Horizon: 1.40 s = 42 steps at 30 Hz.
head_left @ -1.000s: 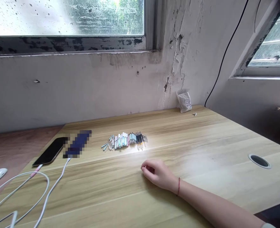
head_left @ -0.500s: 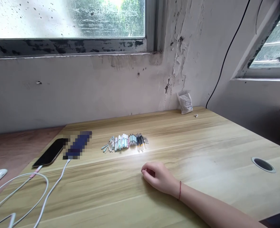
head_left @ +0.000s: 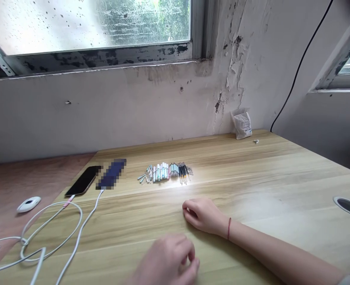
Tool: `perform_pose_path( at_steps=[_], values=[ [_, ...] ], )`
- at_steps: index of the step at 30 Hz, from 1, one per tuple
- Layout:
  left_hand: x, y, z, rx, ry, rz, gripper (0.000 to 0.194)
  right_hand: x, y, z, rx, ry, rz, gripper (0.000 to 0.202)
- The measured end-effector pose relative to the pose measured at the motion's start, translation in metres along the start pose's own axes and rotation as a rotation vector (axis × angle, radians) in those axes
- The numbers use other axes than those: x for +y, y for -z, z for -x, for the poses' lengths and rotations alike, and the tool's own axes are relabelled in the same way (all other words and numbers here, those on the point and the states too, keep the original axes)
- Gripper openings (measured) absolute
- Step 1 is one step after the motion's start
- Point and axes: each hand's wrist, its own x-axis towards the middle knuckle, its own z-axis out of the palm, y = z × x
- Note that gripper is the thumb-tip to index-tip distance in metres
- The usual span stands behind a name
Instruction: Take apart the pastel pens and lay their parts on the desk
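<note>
My right hand (head_left: 206,215), with a red string on its wrist, rests on the wooden table (head_left: 252,170), its fingers curled in a loose fist. Nearer to me, my left hand (head_left: 170,259) is slightly blurred at the bottom edge, its fingers curled towards the thumb. No object shows in either hand. Beyond them lies a row of small items: short light-blue pieces (head_left: 144,178), white and teal pens (head_left: 163,171), grey-blue pieces (head_left: 174,170) and thin black sticks (head_left: 183,172). Small metallic bits sit at the row's right end.
Two phones, one black (head_left: 83,181) and one blurred out (head_left: 111,174), lie at the left with white cables (head_left: 79,233). A white oval device (head_left: 29,204) is further left. A white packet (head_left: 242,124) leans on the wall; a grommet (head_left: 349,206) is at right.
My left hand has come into view at the bottom. My right hand keeps its curled pose on the table. The camera view has turned slightly left.
</note>
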Motion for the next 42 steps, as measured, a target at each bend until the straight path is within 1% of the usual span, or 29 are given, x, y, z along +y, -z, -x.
perform_pose_path(
  at_steps=[1, 2, 4, 5, 7, 10, 13, 15, 19, 26, 42],
  values=[
    [-0.011, 0.004, -0.015, 0.071, -0.078, -0.158, 0.013, 0.001, -0.001, -0.002, -0.026, 0.043, 0.069, 0.011],
    [-0.022, 0.007, -0.03, 0.096, -0.18, -0.271, 0.014, 0.003, -0.002, -0.005, -0.053, 0.081, 0.128, 0.01],
    [-0.043, 0.009, -0.055, 0.147, -0.367, -0.409, 0.017, 0.007, -0.001, -0.01, -0.086, 0.117, 0.198, 0.007],
    [-0.052, 0.01, -0.065, 0.183, -0.418, -0.445, 0.017, 0.009, -0.001, -0.013, -0.084, 0.11, 0.208, 0.007],
    [-0.065, 0.011, -0.076, 0.242, -0.471, -0.472, 0.018, 0.014, 0.001, -0.016, -0.043, 0.063, 0.185, 0.01],
    [-0.072, 0.013, -0.079, 0.297, -0.448, -0.42, 0.017, 0.018, 0.003, -0.016, 0.009, 0.019, 0.112, 0.013],
    [-0.071, 0.014, -0.076, 0.319, -0.385, -0.33, 0.013, 0.02, 0.004, -0.013, 0.007, 0.019, 0.061, 0.012],
    [-0.071, 0.015, -0.074, 0.311, -0.365, -0.294, 0.011, 0.02, 0.004, -0.012, 0.001, 0.018, 0.042, 0.011],
    [-0.071, 0.016, -0.074, 0.278, -0.362, -0.254, 0.015, 0.02, 0.005, -0.012, -0.006, 0.03, 0.037, 0.01],
    [-0.07, 0.017, -0.074, 0.25, -0.326, -0.237, 0.015, 0.018, 0.007, -0.011, -0.015, 0.033, 0.045, 0.012],
    [-0.069, 0.017, -0.074, 0.248, -0.297, -0.166, 0.015, 0.019, 0.008, -0.009, -0.033, 0.027, 0.054, 0.01]
  ],
)
